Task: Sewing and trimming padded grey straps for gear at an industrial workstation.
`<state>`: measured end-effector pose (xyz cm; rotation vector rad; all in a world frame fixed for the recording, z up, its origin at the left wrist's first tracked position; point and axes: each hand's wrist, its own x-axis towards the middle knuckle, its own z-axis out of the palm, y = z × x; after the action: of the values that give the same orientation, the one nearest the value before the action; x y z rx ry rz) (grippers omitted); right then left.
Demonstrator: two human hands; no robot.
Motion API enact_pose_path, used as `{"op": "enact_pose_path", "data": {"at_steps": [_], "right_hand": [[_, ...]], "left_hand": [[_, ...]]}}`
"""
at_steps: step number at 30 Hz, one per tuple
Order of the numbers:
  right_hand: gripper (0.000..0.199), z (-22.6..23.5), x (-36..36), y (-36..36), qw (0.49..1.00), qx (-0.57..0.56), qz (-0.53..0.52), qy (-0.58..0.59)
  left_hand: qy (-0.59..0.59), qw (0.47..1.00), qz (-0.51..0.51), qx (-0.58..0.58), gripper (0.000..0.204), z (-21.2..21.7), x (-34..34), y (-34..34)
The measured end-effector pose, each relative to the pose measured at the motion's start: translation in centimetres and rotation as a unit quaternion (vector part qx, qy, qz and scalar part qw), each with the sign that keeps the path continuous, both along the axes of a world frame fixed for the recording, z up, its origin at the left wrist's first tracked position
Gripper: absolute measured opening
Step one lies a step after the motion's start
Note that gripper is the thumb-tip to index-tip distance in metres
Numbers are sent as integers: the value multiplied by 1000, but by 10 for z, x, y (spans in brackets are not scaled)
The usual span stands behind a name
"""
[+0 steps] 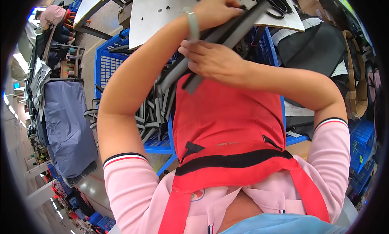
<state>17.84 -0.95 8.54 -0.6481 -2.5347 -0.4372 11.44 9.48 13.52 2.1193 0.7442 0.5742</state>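
My left hand (216,9) grips the upper part of a bundle of long grey strips (233,31), a pale bangle on its wrist. My right hand (212,59) closes around the same bundle lower down, near its bottom ends. The strips slant from the top right, over the white work table (154,11), down to my red apron (227,116). Below the hands, a blue crate (107,63) holds several more grey and black strips (156,108).
Black scissors (277,1) lie on the table at the top. Dark fabric pieces (312,41) and cardboard (356,92) are stacked on the right beside blue crates (360,144). A grey-covered cart (67,124) stands left; a person in pink (50,15) sits far left.
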Motion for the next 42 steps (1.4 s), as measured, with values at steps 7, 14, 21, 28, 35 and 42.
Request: {"op": "enact_pose_path", "data": {"at_steps": [7,14,21,28,35,42], "right_hand": [[6,2,34,6,993,-98,-54,-23],[41,25,122,-7,969,-194,-154,10],[40,61,105,-28,925,-294,-196,139],[27,63,95,-27,743,-649,-82,141],[33,60,113,-22,927,-296,-222,54],[30,62,127,-8,930,-228,-289,17]], "left_hand": [[114,983,-32,-137,42,-13,-43,1],[17,905,-145,-401,25,-37,-114,-35],[-138,907,-95,-385,23,-3,-108,-45],[-54,924,-111,-361,37,-3,-100,-52],[-86,992,-38,-86,49,-35,-86,-75],[-107,959,75,-251,32,-24,-75,-74]]}}
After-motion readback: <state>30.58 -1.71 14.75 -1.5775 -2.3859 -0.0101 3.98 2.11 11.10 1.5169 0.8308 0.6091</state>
